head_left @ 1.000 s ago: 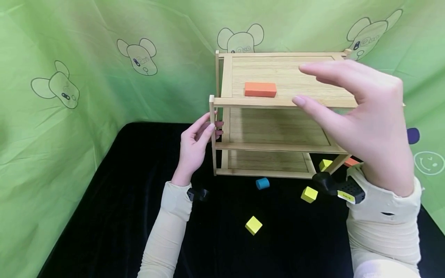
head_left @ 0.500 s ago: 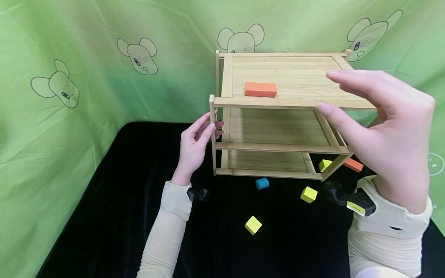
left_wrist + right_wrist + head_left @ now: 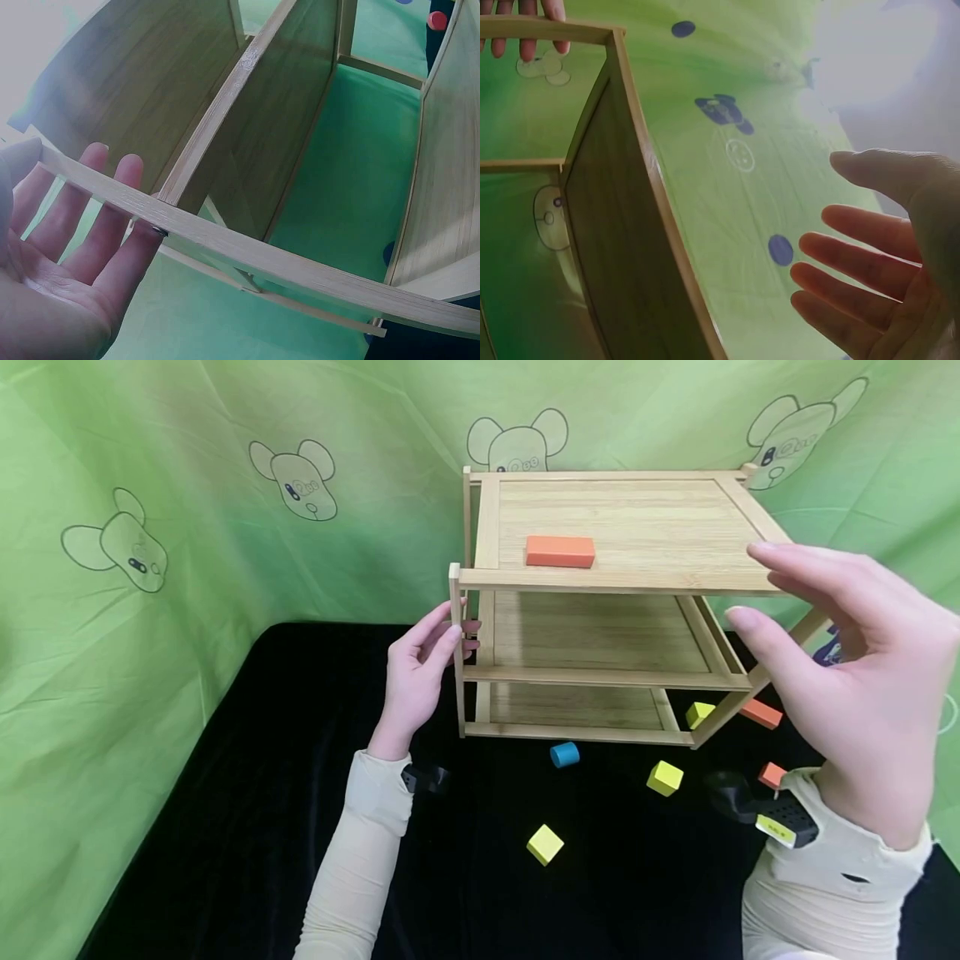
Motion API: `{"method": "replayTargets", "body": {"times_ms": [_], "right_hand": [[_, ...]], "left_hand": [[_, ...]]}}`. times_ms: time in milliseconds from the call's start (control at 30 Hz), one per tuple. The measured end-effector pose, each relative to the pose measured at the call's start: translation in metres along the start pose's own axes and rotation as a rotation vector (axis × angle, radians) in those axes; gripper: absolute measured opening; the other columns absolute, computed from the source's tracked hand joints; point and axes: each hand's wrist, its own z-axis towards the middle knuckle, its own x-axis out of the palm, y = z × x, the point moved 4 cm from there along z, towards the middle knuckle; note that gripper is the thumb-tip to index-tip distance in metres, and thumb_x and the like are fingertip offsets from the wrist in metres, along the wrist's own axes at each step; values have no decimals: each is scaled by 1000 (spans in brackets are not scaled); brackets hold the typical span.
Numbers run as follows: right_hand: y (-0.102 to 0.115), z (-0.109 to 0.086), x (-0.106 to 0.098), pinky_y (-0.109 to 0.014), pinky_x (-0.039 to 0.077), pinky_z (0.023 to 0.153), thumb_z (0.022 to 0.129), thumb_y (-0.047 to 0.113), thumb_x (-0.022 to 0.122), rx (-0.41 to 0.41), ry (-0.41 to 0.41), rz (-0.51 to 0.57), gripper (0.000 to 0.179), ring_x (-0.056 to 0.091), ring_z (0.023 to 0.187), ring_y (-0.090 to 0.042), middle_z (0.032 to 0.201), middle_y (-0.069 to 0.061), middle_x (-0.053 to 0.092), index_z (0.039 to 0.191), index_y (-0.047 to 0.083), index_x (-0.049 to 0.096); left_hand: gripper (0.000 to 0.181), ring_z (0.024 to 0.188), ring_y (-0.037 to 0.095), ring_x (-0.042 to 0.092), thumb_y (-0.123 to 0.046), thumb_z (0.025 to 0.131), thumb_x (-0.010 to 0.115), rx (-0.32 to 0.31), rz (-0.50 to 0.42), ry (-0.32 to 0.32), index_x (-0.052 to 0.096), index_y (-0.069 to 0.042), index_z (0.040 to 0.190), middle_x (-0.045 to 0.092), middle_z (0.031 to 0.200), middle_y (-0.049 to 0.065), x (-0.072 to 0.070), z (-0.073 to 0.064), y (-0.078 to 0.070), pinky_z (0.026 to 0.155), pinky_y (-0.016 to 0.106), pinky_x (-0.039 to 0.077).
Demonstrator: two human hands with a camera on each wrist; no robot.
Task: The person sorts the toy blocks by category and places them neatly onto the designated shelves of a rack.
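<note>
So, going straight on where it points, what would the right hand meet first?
Probably the pale wooden three-tier rack, around the right end of its top board; depth is unclear, so it could miss.

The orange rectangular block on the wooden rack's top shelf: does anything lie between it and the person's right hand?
No object; the head view shows only bare, pale wooden top shelf between the orange block and the right hand.

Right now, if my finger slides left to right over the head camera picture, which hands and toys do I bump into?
Left hand → blue cylinder → yellow cube to its right → farther yellow cube by the slanted wooden leg → right hand. Toys whose places overlap are left out.
</note>
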Motion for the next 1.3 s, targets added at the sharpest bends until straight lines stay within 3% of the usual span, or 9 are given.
{"method": "replayTargets", "body": {"times_ms": [200,367,600,1000,1300], "right_hand": [[0,-8,-1,-30,52,101,77,-11,80,42,-30,11,36,66,107,-27,114,-25,70,111,-19,69],[1,-14,1,-26,53,98,76,-14,79,69,-87,101,35,66,102,-23,110,-23,72,108,-22,67],[-7,-21,-3,-28,53,97,74,-16,78,75,-143,218,37,66,104,-28,109,-25,71,107,-25,65],[-24,-37,-25,-28,53,99,75,-14,79,85,-218,126,36,70,94,-22,111,-25,71,109,-21,68],[-42,-44,-47,-28,47,105,82,-8,77,110,-220,10,38,63,112,-25,122,-21,68,117,-15,68]], "left_hand": [[35,93,43,71,-3,105,56,-17,-4,-13,59,2,139,72,112,23,0,0,-1,91,45,58],[36,94,44,70,-3,105,56,-39,-14,-15,58,3,140,71,113,24,1,-2,1,92,45,58],[36,94,41,71,-6,106,56,-23,1,-12,58,1,141,72,113,21,0,-3,1,91,44,58],[36,93,43,71,-5,106,56,-20,-4,-2,58,1,141,72,112,22,2,-3,1,91,45,58],[36,93,44,71,-6,106,56,-14,7,-7,59,1,141,72,112,21,1,-3,1,89,52,58]]}}
